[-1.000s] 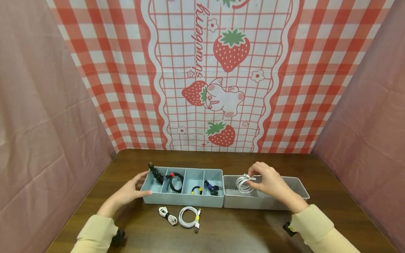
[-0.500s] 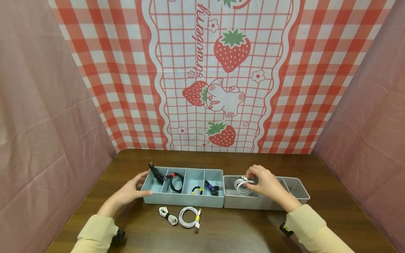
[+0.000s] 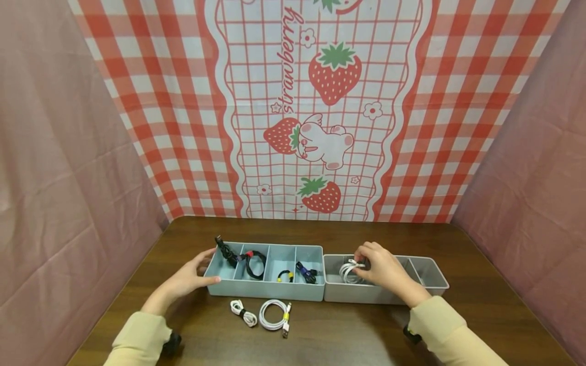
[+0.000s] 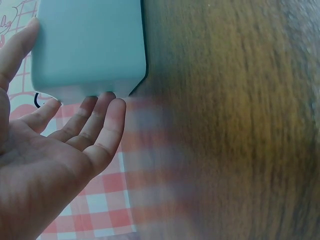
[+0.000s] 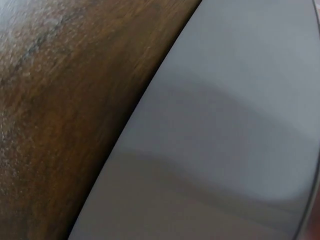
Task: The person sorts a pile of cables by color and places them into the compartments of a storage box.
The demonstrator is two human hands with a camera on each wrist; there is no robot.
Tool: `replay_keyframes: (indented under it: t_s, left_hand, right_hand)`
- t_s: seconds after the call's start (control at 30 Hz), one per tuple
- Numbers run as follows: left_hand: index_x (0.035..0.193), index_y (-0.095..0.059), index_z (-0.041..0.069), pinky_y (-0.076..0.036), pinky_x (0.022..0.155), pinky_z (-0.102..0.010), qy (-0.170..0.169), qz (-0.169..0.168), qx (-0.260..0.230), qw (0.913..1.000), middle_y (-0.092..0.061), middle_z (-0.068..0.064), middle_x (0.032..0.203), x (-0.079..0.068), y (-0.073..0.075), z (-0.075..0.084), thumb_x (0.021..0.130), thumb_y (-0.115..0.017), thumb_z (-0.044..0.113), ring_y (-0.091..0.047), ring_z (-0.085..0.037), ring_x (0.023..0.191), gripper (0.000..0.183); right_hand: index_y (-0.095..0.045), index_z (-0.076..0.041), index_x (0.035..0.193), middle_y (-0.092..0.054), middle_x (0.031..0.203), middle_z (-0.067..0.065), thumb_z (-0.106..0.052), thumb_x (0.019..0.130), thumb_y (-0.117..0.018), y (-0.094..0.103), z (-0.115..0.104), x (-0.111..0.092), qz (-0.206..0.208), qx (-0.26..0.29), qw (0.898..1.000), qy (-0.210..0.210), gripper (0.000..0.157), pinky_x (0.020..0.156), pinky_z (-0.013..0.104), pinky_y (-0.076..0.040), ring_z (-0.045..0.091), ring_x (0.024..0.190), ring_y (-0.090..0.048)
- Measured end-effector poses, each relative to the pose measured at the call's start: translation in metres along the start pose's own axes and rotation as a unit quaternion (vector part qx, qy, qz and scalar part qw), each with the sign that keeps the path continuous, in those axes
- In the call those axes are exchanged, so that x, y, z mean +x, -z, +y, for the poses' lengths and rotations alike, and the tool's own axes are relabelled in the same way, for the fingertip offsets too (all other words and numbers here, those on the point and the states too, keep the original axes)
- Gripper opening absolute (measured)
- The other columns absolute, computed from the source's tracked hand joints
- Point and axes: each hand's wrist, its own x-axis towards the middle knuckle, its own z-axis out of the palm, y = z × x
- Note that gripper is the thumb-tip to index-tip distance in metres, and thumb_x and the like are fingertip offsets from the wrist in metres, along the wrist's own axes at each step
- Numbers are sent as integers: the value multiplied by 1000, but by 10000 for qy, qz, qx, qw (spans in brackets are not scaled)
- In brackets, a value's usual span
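Note:
A light blue divided box [image 3: 265, 290] stands on the table, its sections holding black cables [image 3: 255, 264], a small cable with yellow ties [image 3: 285, 276] and a dark cable with a blue tie [image 3: 305, 272]. My left hand [image 3: 189, 274] rests at the box's left end, thumb along the front rim. In the left wrist view, its loosely spread fingers [image 4: 102, 130] touch the end wall. To the right, my right hand [image 3: 382, 267] pinches a coiled white cable [image 3: 349, 272], lowered into the leftmost section of a grey divided box [image 3: 357, 293]. The right wrist view shows only that box's wall [image 5: 215, 135] and tabletop.
In front of the blue box lie a bundled white cable with a black tie [image 3: 243, 312] and a coiled white USB cable with a yellow tie [image 3: 273, 315]. The two boxes stand end to end on the brown wooden table [image 3: 320, 335]. A strawberry-print cloth [image 3: 403, 168] hangs behind.
My right hand has moved slightly left and down, bringing the coiled white cable lower into the grey box's leftmost section. My left hand stays at the blue box.

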Motion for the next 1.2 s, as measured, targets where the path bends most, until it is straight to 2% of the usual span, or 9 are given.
replay_keyframes:
  t_s: [0.53, 1.0, 1.2]
  left_hand:
    - [147, -25, 4, -45, 91, -50, -181, 23, 36, 9998, -40, -31, 137, 2, 0, -5, 82, -74, 22, -48, -44, 119, 83]
    - [147, -25, 5, -45, 91, -51, -147, 26, 105, 9998, -40, -30, 137, 1, 0, -3, 83, -73, 23, -47, -43, 120, 83]
    - [147, -25, 5, -45, 91, -50, -89, 30, 142, 9999, -41, -30, 137, 0, 0, -1, 82, -74, 25, -47, -43, 119, 83]
  right_hand:
    - [-62, -20, 73, -46, 71, -9, -26, 61, -88, -1, -1, 5, -220, -492, 9985, 90, 29, 54, 24, -36, 7, 66, -43]
    - [-64, -20, 78, -52, 76, -6, -26, 63, -87, 2, -4, 5, -297, -453, 9985, -112, 28, 57, 26, -39, 9, 70, -48]
    - [-65, -19, 79, -53, 78, -6, -25, 63, -88, 8, -7, 6, -182, -438, 9988, -119, 29, 57, 27, -41, 10, 71, -50]
